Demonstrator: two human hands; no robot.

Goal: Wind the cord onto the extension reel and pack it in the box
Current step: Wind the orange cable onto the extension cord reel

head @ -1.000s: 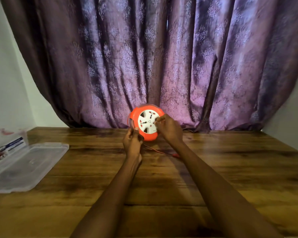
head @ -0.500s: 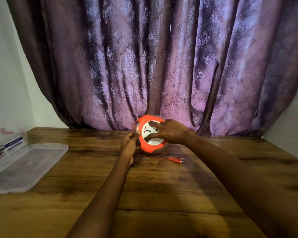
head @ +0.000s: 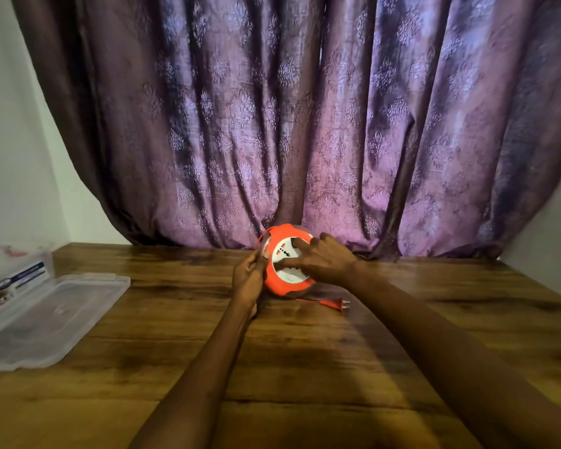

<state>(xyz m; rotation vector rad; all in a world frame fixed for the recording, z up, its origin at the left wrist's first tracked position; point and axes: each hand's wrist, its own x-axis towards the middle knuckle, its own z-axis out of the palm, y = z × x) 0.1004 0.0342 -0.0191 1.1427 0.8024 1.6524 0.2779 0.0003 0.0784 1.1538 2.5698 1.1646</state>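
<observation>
An orange extension reel (head: 280,288) with a white socket face stands tilted on the wooden table (head: 305,351), near the curtain. My left hand (head: 249,280) grips its left rim. My right hand (head: 324,259) lies over the white face, fingers spread on it. A short length of orange cord ends in a plug (head: 336,303) that rests on the table just right of the reel's base. The clear plastic box (head: 10,267) stands at the far left edge, partly cut off, with its lid (head: 52,315) flat on the table beside it.
A purple patterned curtain (head: 305,124) hangs right behind the reel. White walls close both sides. Printed papers or packaging (head: 17,278) show inside the box. Bare tabletop stretches in front of the reel and to the right.
My right hand has moved from the reel's right rim onto its white face. The loose cord has shortened, and the plug has come into view beside the reel.
</observation>
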